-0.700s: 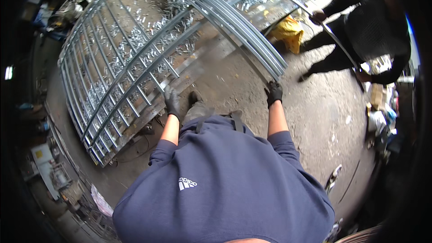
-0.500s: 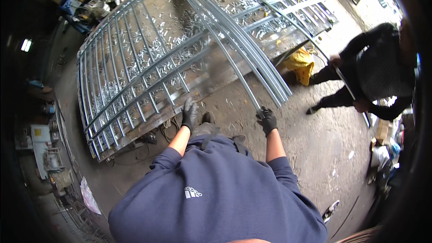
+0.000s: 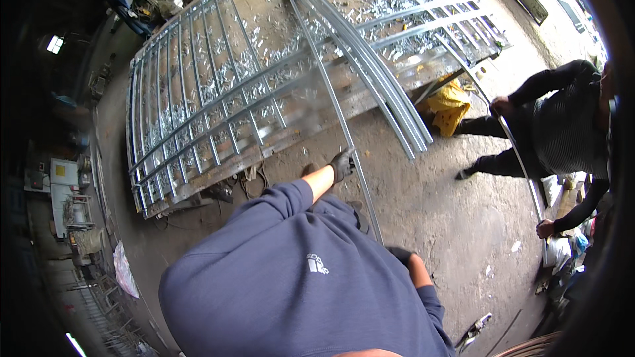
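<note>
Both gloved hands have shifted since half a second ago: the right hand (image 3: 401, 255) has dropped near the chest, seemingly gripping the long steel bar (image 3: 344, 125), while the left hand (image 3: 342, 164) clasps it higher. Beyond lies the railing frame (image 3: 198, 119); a co-worker (image 3: 562, 125) holds another bar.

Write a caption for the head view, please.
Gloved left hand and right hand hold a long metal bar above a gate frame.

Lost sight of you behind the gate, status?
Left hand gripping long curved metal bar. Right hand low on the same bar. Bar lies over stacked bars; co-worker to the right.
</note>
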`<state>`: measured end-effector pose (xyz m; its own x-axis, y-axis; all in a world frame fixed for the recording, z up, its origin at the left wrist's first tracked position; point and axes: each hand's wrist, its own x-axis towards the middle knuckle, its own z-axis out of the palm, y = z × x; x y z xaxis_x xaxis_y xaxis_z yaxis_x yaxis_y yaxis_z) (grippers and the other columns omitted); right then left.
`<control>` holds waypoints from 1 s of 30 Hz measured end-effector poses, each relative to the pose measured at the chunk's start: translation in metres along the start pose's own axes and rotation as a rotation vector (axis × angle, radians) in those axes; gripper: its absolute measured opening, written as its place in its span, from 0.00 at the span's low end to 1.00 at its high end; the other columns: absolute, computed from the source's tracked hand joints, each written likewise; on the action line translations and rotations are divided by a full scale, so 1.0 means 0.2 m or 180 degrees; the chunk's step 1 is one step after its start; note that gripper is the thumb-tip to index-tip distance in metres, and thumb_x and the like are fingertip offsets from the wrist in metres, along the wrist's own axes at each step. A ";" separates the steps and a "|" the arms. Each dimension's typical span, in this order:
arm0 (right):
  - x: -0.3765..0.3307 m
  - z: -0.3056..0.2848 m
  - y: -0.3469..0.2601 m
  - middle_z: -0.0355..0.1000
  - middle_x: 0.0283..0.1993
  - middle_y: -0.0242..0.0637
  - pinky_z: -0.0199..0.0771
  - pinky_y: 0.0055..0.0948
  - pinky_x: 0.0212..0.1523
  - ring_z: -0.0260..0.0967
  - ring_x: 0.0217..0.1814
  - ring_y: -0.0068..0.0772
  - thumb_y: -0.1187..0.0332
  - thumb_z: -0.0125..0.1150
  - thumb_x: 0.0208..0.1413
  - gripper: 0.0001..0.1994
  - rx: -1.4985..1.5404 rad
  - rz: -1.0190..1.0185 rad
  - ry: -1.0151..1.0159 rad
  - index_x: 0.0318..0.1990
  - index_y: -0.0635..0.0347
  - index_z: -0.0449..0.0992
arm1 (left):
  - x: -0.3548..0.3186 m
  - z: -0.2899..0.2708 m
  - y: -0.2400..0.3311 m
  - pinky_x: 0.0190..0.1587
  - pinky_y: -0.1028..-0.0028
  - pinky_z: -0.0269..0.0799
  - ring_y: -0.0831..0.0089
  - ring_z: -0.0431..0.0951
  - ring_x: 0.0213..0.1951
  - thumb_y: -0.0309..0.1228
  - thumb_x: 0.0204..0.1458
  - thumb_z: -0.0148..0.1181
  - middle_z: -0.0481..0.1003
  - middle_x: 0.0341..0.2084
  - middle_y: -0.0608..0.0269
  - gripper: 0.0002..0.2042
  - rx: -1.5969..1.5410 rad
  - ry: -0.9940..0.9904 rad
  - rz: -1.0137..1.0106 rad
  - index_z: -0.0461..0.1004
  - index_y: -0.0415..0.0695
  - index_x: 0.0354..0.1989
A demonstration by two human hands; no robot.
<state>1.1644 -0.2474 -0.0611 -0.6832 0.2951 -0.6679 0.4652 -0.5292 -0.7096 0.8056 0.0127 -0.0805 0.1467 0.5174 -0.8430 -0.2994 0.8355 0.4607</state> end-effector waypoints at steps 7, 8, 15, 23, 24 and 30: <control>-0.57 0.25 0.38 0.77 0.31 0.36 0.74 0.29 0.37 0.74 0.31 0.29 0.49 0.58 0.62 0.22 0.0085 0.1391 0.1520 0.45 0.62 0.80 | 0.17 0.02 -0.09 0.44 0.56 0.77 0.62 0.79 0.40 0.63 0.54 0.56 0.77 0.36 0.62 0.25 -0.1246 -0.0367 0.0220 0.73 0.52 0.41; -0.49 0.26 0.36 0.73 0.27 0.34 0.68 0.25 0.30 0.69 0.25 0.25 0.51 0.57 0.64 0.20 0.0470 0.0579 0.1967 0.41 0.62 0.79 | 0.19 0.01 -0.10 0.44 0.54 0.79 0.59 0.80 0.41 0.60 0.56 0.57 0.77 0.37 0.58 0.25 -0.1436 -0.0272 0.0218 0.71 0.50 0.44; -0.26 0.48 0.34 0.70 0.21 0.24 0.65 0.25 0.25 0.65 0.23 0.17 0.54 0.63 0.62 0.16 0.0377 0.0274 0.2861 0.33 0.59 0.80 | 0.28 -0.29 0.13 0.36 0.57 0.80 0.60 0.80 0.28 0.50 0.60 0.58 0.77 0.31 0.60 0.17 -0.1615 0.0452 0.0834 0.71 0.49 0.44; -0.09 0.59 0.08 0.77 0.34 0.31 0.70 0.26 0.38 0.68 0.36 0.19 0.57 0.61 0.65 0.15 0.0846 0.0651 0.2407 0.42 0.62 0.79 | 0.51 -0.68 0.36 0.35 0.57 0.80 0.58 0.80 0.32 0.44 0.61 0.56 0.77 0.34 0.58 0.14 -0.1166 0.0824 0.0965 0.72 0.48 0.46; -0.07 0.59 0.05 0.77 0.34 0.30 0.71 0.26 0.39 0.69 0.37 0.19 0.58 0.62 0.64 0.15 0.1105 0.0651 0.2444 0.43 0.63 0.79 | 0.53 -0.71 0.36 0.34 0.57 0.80 0.59 0.80 0.31 0.44 0.62 0.56 0.77 0.33 0.58 0.14 -0.1159 0.0771 0.0986 0.73 0.48 0.46; -0.10 0.64 -0.03 0.78 0.36 0.30 0.72 0.26 0.40 0.69 0.37 0.19 0.59 0.63 0.63 0.14 0.0970 0.0714 0.2579 0.44 0.63 0.80 | 0.43 -0.67 0.39 0.30 0.63 0.79 0.64 0.79 0.24 0.41 0.61 0.57 0.76 0.26 0.64 0.10 -0.1077 0.0970 0.1128 0.73 0.49 0.41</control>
<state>1.1030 -0.3528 -0.0145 0.0669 0.5696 -0.8192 0.2915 -0.7964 -0.5299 0.6686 0.0974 -0.1546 -0.2808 0.6364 -0.7185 -0.5731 0.4893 0.6574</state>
